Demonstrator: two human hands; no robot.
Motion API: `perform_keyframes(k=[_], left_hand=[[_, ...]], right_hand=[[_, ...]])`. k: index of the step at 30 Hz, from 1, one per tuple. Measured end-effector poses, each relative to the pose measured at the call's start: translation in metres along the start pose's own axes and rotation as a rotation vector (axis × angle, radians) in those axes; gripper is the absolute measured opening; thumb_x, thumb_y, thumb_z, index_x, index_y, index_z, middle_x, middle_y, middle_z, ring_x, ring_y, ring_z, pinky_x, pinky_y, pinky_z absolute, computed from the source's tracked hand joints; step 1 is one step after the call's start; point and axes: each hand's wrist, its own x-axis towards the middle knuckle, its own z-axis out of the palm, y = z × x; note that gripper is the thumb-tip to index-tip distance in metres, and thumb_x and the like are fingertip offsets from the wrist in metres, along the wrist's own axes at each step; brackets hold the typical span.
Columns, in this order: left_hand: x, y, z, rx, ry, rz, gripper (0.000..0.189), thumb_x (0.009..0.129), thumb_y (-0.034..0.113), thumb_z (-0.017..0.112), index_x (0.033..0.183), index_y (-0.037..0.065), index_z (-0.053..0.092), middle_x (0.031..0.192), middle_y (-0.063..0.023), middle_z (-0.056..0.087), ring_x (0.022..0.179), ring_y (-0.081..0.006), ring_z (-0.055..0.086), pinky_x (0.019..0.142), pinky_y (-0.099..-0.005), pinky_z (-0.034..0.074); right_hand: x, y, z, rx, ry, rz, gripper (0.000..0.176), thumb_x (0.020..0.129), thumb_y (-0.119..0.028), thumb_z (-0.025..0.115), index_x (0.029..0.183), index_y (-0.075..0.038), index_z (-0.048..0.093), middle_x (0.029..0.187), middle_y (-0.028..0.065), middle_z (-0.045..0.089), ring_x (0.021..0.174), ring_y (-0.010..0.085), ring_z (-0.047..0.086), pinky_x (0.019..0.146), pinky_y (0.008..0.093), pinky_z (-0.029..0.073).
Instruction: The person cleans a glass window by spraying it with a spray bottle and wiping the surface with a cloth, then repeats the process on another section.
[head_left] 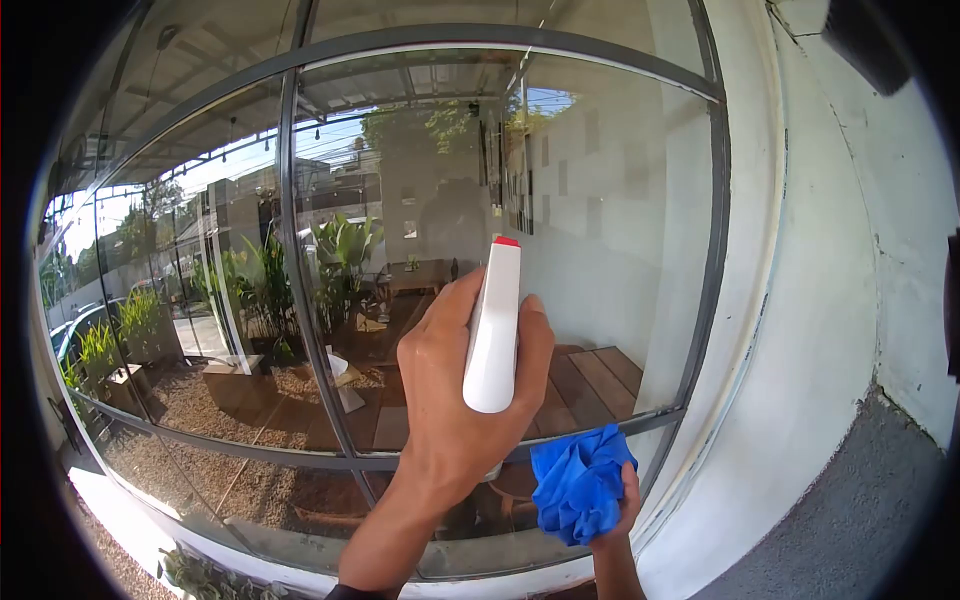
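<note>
A white spray bottle head (494, 340) with a red tip points at the window glass, and my left hand (440, 370) is wrapped round it from above, fingers on one side and thumb on the other. The bottle's body is mostly hidden under the hand. Lower and to the right, my right hand (622, 510) is closed on a crumpled blue cloth (582, 485), which covers most of its fingers. Both hands are in front of the large window pane (610, 270), the cloth near its lower frame bar.
Dark metal bars (292, 200) divide the window. A white wall (830, 250) stands at the right, above grey ground (850, 510). Plants (265, 285) and a wooden surface (595, 385) show in or through the glass. Low leaves (215, 580) lie at the bottom left.
</note>
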Motion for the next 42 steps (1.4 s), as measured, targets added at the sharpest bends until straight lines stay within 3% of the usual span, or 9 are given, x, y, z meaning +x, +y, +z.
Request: perform_keyframes(k=[5,7,10,21,25,27,34,38,42], left_hand=[[0.014,0.004,0.01,-0.007,0.07,0.015,0.018,0.078,0.003,0.069,0.093,-0.005,0.062,0.07,-0.0147,0.062,0.057,-0.0254,0.061,0.056,-0.0329,0.048],[0.018,-0.001,0.011,0.184,0.089,0.342,0.009,0.085,0.004,0.064,0.091,-0.002,0.062,0.062,-0.0018,0.059,0.054,-0.0048,0.056,0.05,-0.0206,0.044],[0.02,0.003,0.019,0.193,0.102,0.398,0.012,0.081,0.003,0.066,0.091,-0.002,0.063,0.062,-0.0031,0.06,0.055,-0.0055,0.057,0.052,-0.021,0.045],[0.013,0.028,0.065,-0.052,-0.069,0.396,0.012,0.077,0.006,0.07,0.085,-0.002,0.064,0.058,-0.0056,0.06,0.048,-0.0103,0.057,0.047,-0.0243,0.045],[0.016,0.03,0.058,-0.151,-0.135,0.276,0.021,0.082,0.006,0.066,0.1,-0.005,0.064,0.066,-0.0026,0.061,0.053,-0.0058,0.055,0.048,-0.0221,0.043],[0.009,0.024,0.053,-0.234,-0.104,0.093,0.022,0.077,0.006,0.069,0.095,-0.006,0.064,0.064,-0.0109,0.062,0.053,-0.0149,0.061,0.052,-0.0272,0.048],[0.014,0.025,0.007,-0.061,0.178,0.054,0.011,0.083,0.005,0.066,0.084,-0.005,0.063,0.062,-0.0068,0.061,0.055,-0.0072,0.055,0.05,-0.0231,0.044],[0.017,0.021,-0.015,-0.029,0.298,0.094,0.015,0.087,0.002,0.062,0.1,-0.006,0.063,0.067,-0.0032,0.062,0.057,-0.0047,0.058,0.048,-0.0195,0.044],[0.027,0.011,-0.026,0.021,0.333,0.07,0.017,0.088,0.005,0.064,0.1,-0.006,0.063,0.067,-0.0028,0.061,0.054,-0.0049,0.057,0.047,-0.0195,0.044]], right_hand=[[-0.004,0.0,0.011,-0.018,0.003,0.074,0.066,0.095,-0.048,0.046,0.138,0.001,0.038,0.132,0.0199,0.053,0.117,0.0354,0.056,0.102,0.0501,0.043],[-0.007,-0.002,0.012,-0.003,-0.014,0.082,0.066,0.094,-0.047,0.047,0.138,0.001,0.037,0.132,0.0199,0.053,0.118,0.035,0.056,0.102,0.0498,0.043],[-0.005,-0.003,-0.005,0.031,-0.011,0.082,0.066,0.094,-0.046,0.049,0.139,0.0,0.036,0.132,0.0198,0.053,0.117,0.0346,0.056,0.102,0.0486,0.043],[-0.009,-0.004,-0.021,0.102,0.012,0.1,0.067,0.094,-0.044,0.048,0.141,0.001,0.034,0.131,0.0197,0.054,0.114,0.0346,0.058,0.098,0.0473,0.047],[-0.011,-0.019,-0.03,0.104,-0.009,-0.004,0.067,0.093,-0.046,0.048,0.14,0.0,0.037,0.131,0.0187,0.054,0.113,0.0339,0.059,0.097,0.0467,0.048],[-0.009,-0.031,-0.031,0.01,0.055,-0.104,0.066,0.092,-0.047,0.048,0.139,-0.001,0.038,0.131,0.0182,0.054,0.112,0.0343,0.059,0.095,0.048,0.049],[0.002,-0.065,-0.016,0.031,0.014,-0.267,0.062,0.093,-0.046,0.047,0.138,-0.003,0.041,0.13,0.0168,0.056,0.111,0.0338,0.06,0.094,0.0479,0.05],[0.014,-0.068,-0.015,-0.006,0.056,-0.298,0.062,0.093,-0.047,0.048,0.137,-0.003,0.042,0.128,0.0159,0.057,0.109,0.0327,0.061,0.091,0.0459,0.051],[0.035,-0.078,-0.013,-0.022,-0.023,-0.371,0.054,0.096,-0.045,0.044,0.134,-0.007,0.046,0.128,0.0115,0.058,0.11,0.0282,0.06,0.093,0.0418,0.05]])
